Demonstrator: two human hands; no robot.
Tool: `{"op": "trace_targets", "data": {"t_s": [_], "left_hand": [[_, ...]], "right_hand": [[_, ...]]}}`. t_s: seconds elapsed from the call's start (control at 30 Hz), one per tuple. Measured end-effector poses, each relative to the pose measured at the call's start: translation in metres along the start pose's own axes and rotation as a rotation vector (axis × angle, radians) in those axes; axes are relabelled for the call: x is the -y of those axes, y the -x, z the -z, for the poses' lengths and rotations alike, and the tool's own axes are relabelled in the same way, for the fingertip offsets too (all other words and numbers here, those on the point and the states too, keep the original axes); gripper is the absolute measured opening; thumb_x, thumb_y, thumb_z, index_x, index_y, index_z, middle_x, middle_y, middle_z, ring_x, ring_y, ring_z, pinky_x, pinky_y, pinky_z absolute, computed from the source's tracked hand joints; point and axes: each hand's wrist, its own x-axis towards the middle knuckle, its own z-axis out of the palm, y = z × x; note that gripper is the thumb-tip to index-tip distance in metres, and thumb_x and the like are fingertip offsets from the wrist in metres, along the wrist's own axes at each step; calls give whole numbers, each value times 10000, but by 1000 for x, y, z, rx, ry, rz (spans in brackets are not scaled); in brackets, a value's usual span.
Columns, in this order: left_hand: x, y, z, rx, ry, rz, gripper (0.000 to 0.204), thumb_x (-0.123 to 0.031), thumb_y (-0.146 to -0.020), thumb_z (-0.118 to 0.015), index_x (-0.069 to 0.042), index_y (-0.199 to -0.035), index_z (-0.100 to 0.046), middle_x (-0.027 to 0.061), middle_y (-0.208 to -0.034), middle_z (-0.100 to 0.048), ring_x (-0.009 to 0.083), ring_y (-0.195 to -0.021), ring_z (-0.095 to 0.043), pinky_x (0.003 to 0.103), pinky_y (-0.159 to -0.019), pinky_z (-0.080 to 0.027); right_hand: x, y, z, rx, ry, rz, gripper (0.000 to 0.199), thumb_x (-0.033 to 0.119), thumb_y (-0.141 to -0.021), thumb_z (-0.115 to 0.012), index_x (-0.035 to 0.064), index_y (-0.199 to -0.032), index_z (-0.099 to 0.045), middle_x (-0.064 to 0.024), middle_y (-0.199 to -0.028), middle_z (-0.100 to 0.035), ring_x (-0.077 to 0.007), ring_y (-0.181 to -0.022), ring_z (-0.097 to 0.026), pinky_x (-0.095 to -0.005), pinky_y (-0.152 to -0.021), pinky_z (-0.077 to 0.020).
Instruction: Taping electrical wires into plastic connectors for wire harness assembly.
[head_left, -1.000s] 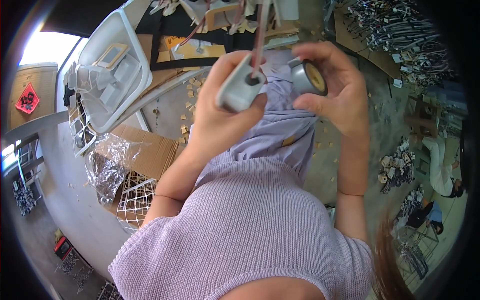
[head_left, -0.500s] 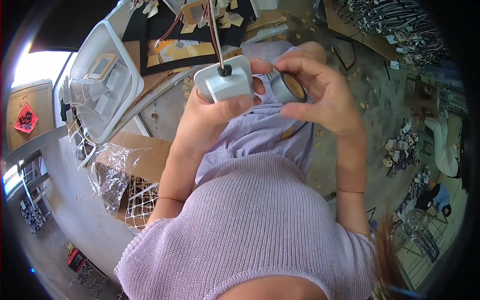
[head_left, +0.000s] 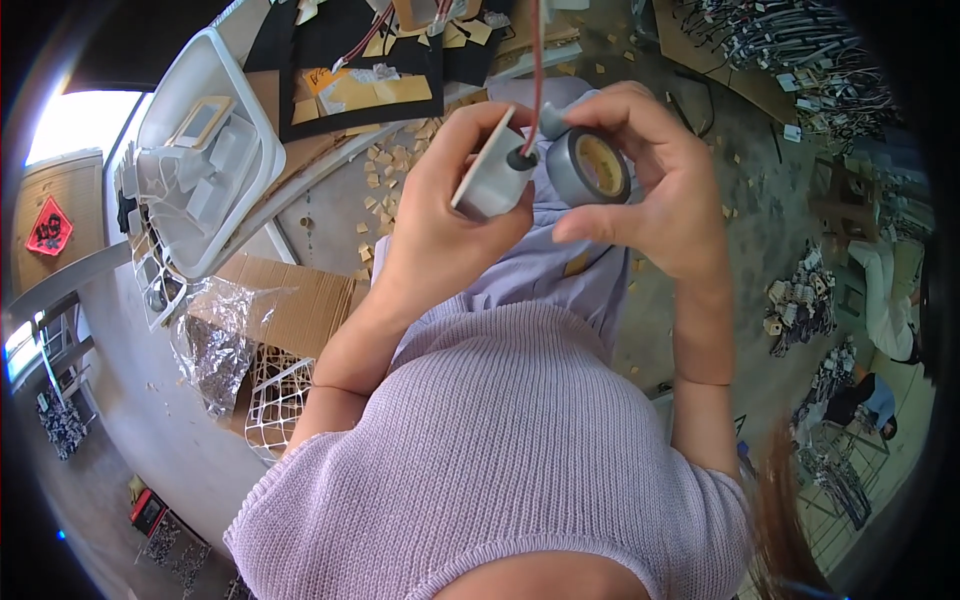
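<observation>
We find only a narrow gap between the white case (head_left: 492, 185) in the left hand (head_left: 445, 225) and the tape roll (head_left: 565, 165) in the right hand (head_left: 675, 205). A red cord (head_left: 537, 70), rising from the case, obstructs passage above. We note open room between hands and sweater (head_left: 520, 430). Leftward, the white tub (head_left: 268, 150) and cardboard box (head_left: 305, 310) stand in the way.

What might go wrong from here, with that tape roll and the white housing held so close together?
Two risks, as I judge it. What looks like the loose end of the grey tape roll sticks up by the fingertips of the right hand, so it could catch on a finger. And the reddish wire runs up from the white housing in the left hand; turning the housing might tug it.
</observation>
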Motion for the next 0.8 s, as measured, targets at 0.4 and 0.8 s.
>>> {"op": "trace_targets", "data": {"t_s": [0.4,0.8], "left_hand": [[3,-4,-2,15,-89,-124,531,49,-645,-648,-38,-1153,-520,113,-1018,-600,242,-942,-615,304,-822,-473],[6,-12,10,176,443,294,427,-119,-752,-681,18,-1145,-582,163,-878,-671,159,-793,-655,273,-710,-540]], "right_hand": [[8,-13,11,329,131,233,647,257,-538,-890,-18,-1067,-639,-82,-1079,-537,-201,-1020,-506,-329,-931,-389],[54,-12,-2,319,-360,-259,741,262,-745,-789,-47,-1328,-451,-86,-1114,-599,-146,-990,-590,-250,-874,-442]]}}
